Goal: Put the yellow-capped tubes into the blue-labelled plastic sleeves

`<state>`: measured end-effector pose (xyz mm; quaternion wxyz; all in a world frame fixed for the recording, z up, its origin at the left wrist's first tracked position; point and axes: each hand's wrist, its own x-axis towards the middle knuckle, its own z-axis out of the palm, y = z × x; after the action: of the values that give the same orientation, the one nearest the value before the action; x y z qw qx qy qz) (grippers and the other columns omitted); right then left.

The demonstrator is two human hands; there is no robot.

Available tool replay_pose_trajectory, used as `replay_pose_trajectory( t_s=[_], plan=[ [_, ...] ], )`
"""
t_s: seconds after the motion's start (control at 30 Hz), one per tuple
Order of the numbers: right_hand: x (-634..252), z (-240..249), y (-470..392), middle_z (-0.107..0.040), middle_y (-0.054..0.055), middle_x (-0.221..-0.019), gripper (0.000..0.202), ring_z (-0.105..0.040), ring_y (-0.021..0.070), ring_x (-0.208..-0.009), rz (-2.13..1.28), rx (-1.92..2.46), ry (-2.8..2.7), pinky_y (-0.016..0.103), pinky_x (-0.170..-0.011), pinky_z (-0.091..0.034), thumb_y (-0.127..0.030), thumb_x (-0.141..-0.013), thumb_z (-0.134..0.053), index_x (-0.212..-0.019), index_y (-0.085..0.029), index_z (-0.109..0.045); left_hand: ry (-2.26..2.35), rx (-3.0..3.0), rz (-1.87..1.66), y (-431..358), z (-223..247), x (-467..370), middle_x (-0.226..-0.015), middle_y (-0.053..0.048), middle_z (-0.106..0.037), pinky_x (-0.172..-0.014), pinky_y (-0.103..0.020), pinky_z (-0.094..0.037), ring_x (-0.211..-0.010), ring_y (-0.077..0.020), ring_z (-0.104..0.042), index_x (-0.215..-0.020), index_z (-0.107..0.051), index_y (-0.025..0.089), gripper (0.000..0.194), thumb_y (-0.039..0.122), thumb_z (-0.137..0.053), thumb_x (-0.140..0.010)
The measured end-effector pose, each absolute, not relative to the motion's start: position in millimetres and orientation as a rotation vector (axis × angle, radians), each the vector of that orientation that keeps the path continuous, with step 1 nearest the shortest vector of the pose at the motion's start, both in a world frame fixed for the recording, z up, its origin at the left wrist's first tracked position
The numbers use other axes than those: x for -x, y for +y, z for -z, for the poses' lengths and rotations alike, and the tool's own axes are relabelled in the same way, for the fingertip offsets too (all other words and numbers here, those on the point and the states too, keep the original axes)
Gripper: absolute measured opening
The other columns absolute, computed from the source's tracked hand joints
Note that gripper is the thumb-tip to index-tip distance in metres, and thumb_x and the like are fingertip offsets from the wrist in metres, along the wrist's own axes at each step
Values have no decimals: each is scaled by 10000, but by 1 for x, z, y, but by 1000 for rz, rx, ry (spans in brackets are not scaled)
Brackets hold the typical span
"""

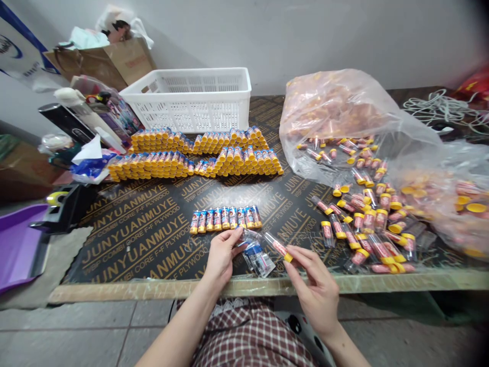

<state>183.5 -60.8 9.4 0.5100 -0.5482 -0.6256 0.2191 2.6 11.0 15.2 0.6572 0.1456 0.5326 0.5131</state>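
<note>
Over plywood: pinching film in left hand, holding tube by cap in right hand, leaving far end free.

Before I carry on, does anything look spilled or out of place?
Yes, the loose yellow-capped tubes on the right: they lie jumbled beside the plastic bag, pointing every way, unlike the neat row of blue-labelled tubes.

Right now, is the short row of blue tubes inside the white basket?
No, the short row of blue tubes sits on the dark tabletop, in front of the white basket.
</note>
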Motion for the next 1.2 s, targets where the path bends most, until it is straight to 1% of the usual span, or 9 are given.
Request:
replay_pose_trajectory(
  t_s=[0.2,0.33,0.43,0.5,0.6,0.83,1.0,1.1,1.2],
  plan=[
    [-180,-10,-61,-621,67,-1090,376,-594,195,-1015,-453,1274,-1583,346,-885,-491,-73,-831,-575,-1160,-251,-615,1231,-304,-1201,11,-15,-3,-596,8,-589,-585,-230,-532,-589,-80,-522,-630,-676,106,345,352,-858,-470],
    [-175,-12,-60,-621,67,-1080,374,-602,180,-1001,-463,1230,-1658,322,-883,-504,-59,-829,-571,-1150,-245,-623,1222,-339,-1219,7,-15,-6,-633,-1,-605,-581,-218,-528,-598,-81,-542,-660,-664,105,330,359,-832,-532],
    [-172,-12,-59,-620,69,-1063,336,-612,172,-979,-520,1220,-1681,306,-864,-520,-72,-835,-563,-1119,-233,-639,1149,-366,-1225,5,-16,-8,-674,-1,-622,-615,-250,-550,-631,-100,-581,-708,-649,120,307,344,-812,-576],
    [-172,-12,-59,-623,72,-1055,312,-619,174,-973,-546,1224,-1675,305,-856,-527,-80,-838,-557,-1096,-227,-653,1107,-371,-1224,5,-17,-8,-686,2,-630,-637,-269,-562,-638,-104,-593,-725,-641,125,306,310,-823,-563],
    [-173,-11,-59,-630,75,-1046,312,-628,182,-959,-544,1207,-1671,314,-836,-540,-86,-832,-560,-1088,-233,-663,1119,-370,-1225,7,-17,-6,-671,9,-627,-617,-252,-563,-610,-90,-582,-707,-635,119,314,275,-841,-529],
    [-174,-11,-60,-624,74,-1091,420,-625,193,-986,-545,1145,-1716,345,-847,-548,-58,-819,-556,-1171,-278,-623,1212,-376,-1229,10,-18,0,-626,18,-613,-580,-235,-546,-567,-84,-570,-665,-628,116,343,326,-846,-503],
    [-176,-11,-61,-614,73,-1093,409,-608,194,-1012,-629,1104,-1749,349,-863,-538,-51,-821,-548,-1155,-273,-627,1204,-421,-1191,6,-19,-2,-644,11,-614,-568,-220,-534,-582,-84,-568,-681,-616,118,322,327,-823,-551],
    [-178,-8,-60,-597,76,-1116,383,-597,200,-1031,-719,1112,-1748,359,-871,-530,-70,-840,-531,-1151,-271,-626,1141,-407,-1165,3,-20,-6,-674,8,-631,-587,-232,-538,-597,-91,-585,-720,-592,132,310,307,-808,-583],
    [-180,-5,-58,-590,70,-1096,370,-603,188,-997,-750,1116,-1737,341,-839,-537,-68,-856,-499,-1126,-281,-634,1079,-401,-1139,2,-23,-8,-714,3,-667,-623,-248,-538,-625,-106,-616,-835,-582,152,366,247,-819,-573]
  ],
)
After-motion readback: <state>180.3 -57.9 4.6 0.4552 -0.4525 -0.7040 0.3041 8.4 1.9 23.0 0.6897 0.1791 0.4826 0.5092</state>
